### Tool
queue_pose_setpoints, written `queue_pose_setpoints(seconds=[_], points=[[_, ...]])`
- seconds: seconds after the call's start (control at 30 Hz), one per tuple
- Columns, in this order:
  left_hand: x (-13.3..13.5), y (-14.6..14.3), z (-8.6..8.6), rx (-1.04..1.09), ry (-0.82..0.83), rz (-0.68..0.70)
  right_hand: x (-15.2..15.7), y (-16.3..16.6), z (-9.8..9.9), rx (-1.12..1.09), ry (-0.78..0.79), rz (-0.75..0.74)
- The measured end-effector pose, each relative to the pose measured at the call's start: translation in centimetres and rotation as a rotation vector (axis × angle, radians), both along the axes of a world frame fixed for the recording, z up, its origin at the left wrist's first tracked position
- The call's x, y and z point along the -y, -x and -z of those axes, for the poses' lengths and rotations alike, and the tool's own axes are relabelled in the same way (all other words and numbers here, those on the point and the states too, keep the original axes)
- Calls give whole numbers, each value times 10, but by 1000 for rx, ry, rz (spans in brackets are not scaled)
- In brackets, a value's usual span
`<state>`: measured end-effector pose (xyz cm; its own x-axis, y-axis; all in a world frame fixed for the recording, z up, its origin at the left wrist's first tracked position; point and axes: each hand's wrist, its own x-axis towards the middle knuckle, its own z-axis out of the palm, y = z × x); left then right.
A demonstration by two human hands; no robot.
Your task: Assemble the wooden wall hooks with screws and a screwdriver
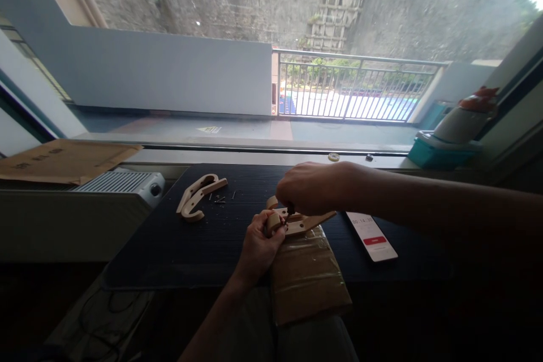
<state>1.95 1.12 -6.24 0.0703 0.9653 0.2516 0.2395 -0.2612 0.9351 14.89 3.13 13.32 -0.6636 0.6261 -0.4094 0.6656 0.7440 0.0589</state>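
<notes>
My left hand (259, 243) is closed round the curved end of a pale wooden hook piece (301, 222) that rests on a taped cardboard box (306, 277). My right hand (309, 188) comes in from the right, fingers wrapped round a small dark-tipped tool (289, 215) whose tip touches the wooden piece; I cannot make out the rest of the tool. Two more wooden hook pieces (198, 197) lie on the dark mat (178, 249) to the left. A few small screws (221, 199) are scattered beside them.
A phone (372, 236) with a lit timer screen lies on the mat at the right. A white radiator (121, 184) and flat cardboard (59, 159) sit at the left. A teal and white object (450, 141) stands on the windowsill.
</notes>
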Motion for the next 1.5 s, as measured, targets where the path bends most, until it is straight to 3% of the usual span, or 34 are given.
queue_pose_setpoints(seconds=[0.2, 0.33, 0.53, 0.93, 1.27, 1.5], points=[[-1, 1, 0, -3, 28, 4, -8, -15, 12, -59, -13, 85], [0, 1, -2, -13, 35, 18, -9, -13, 15, -55, -52, 51], [0, 2, -2, -47, 45, 5, -6, 8, 9, -10, 32, -10], [0, 6, -12, -69, 37, 58, -20, 17, 2, 29, 118, 87], [-4, 8, -5, -71, 3, 69, -4, 6, 9, -49, 48, 63], [-4, 9, -7, -58, 1, 104, -4, -6, 16, -89, 38, 168]])
